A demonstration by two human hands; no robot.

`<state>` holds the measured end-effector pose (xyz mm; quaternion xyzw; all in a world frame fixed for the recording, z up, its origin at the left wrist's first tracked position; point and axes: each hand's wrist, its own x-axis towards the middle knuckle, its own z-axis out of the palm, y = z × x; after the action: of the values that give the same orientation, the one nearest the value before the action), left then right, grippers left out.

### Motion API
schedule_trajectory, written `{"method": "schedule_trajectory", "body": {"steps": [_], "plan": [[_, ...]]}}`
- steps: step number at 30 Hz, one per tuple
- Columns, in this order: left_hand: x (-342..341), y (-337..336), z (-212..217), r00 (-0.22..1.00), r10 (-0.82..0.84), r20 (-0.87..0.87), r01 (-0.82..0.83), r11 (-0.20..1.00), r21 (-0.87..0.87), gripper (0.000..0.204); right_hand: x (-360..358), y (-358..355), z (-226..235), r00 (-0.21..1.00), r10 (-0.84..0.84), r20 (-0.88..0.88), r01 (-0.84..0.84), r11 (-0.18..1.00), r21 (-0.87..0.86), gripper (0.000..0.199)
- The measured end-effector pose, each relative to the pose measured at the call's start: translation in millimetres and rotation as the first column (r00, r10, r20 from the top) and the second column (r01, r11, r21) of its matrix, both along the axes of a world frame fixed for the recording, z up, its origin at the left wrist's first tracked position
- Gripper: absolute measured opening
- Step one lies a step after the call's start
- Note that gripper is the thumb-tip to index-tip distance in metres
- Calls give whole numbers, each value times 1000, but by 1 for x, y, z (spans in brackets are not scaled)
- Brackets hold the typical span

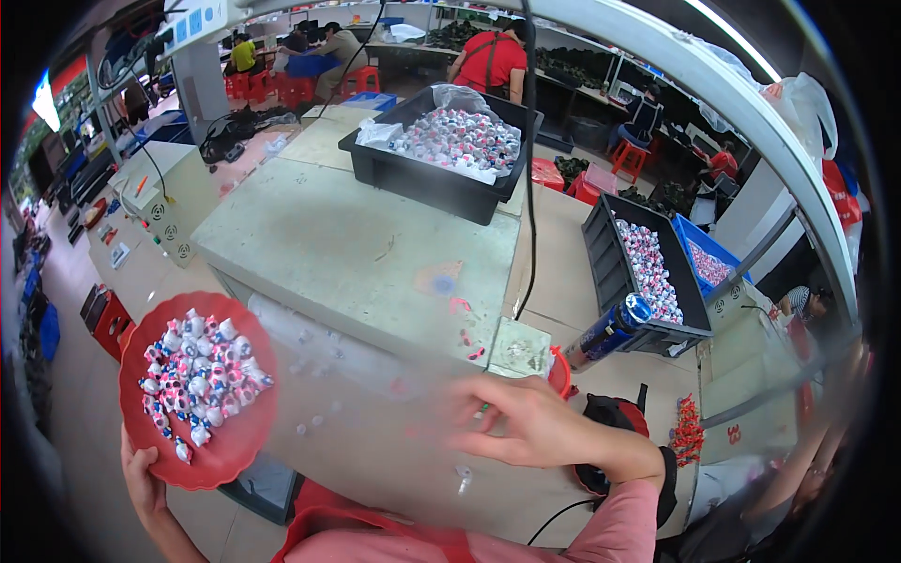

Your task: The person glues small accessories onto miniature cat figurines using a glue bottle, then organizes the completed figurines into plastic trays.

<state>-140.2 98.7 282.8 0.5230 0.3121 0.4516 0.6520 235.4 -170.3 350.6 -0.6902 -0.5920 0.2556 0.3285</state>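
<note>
A red scallop-edged plate (246, 441) is held up at the left by my left hand (143, 474), its fingers wrapped round the lower rim. Heaped on the plate are many small white figurines (199, 361) with pink and blue parts. My right hand (526, 422) is over the near part of the worktable (375, 469), its fingers bent toward the left. Motion smears those fingertips, so whether they hold anything cannot be made out. Several loose small white pieces (305, 338) and pink bits lie scattered on the table to the left of this hand.
A pale green box-like surface (347, 235) stands ahead, with a black bin (422, 188) of similar figurines at its far side. Another dark crate (605, 244) of figurines sits right, beside a blue bottle (610, 330). Red pieces (688, 432) lie far right. A black cable (532, 188) hangs down. Other people work behind.
</note>
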Motion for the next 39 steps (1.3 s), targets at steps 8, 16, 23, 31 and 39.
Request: {"method": "schedule_trajectory", "body": {"steps": [8,16,23,31,39], "plan": [[118,-73,91,912,-405,60,409,896,-175,72,2,-29,14,642,-188,-743,220,974,-57,65],[273,-144,77,691,-708,146,704,613,-357,68,63,-156,41,3,64,-998,539,840,56,56],[371,-187,81,628,-778,29,774,620,-130,58,161,-190,23,147,-472,-869,833,533,-148,38],[345,-139,37,920,-328,-216,375,895,242,33,349,-171,-30,40,-424,-905,899,411,-153,21],[421,-23,5,949,33,-315,89,927,364,42,492,-17,-127,-24,-73,-997,977,210,-39,32]]}}
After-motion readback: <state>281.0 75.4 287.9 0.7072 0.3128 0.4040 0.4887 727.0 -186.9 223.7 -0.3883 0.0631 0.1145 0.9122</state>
